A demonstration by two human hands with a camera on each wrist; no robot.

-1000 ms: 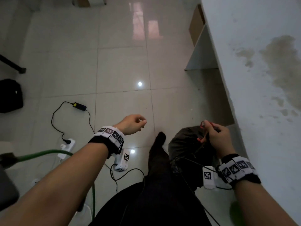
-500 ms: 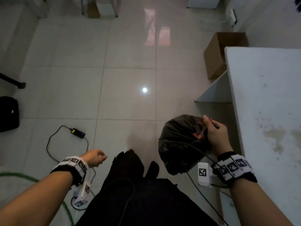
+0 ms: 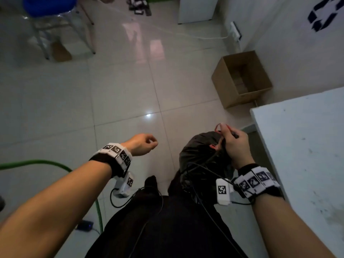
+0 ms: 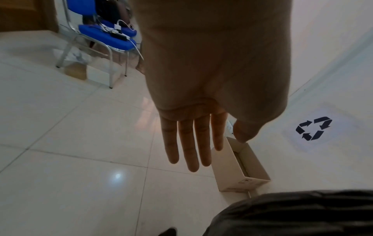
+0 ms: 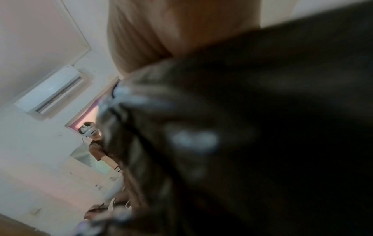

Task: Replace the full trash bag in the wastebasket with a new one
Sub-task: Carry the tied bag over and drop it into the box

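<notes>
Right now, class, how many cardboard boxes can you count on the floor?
1 plainly: an open cardboard box stands on the floor by the wall, beyond the white table. A brown shape under the blue chair may be another; too unclear to tell.

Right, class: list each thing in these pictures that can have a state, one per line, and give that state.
Black trash bag: full, gathered shut at the top, held up off the floor.
Red drawstring: pulled out, gripped.
Right hand: grips the drawstring.
Left hand: holds nothing; fingers look curled from the head view, straight in the wrist view.
Cardboard box: open, on the floor.
</notes>
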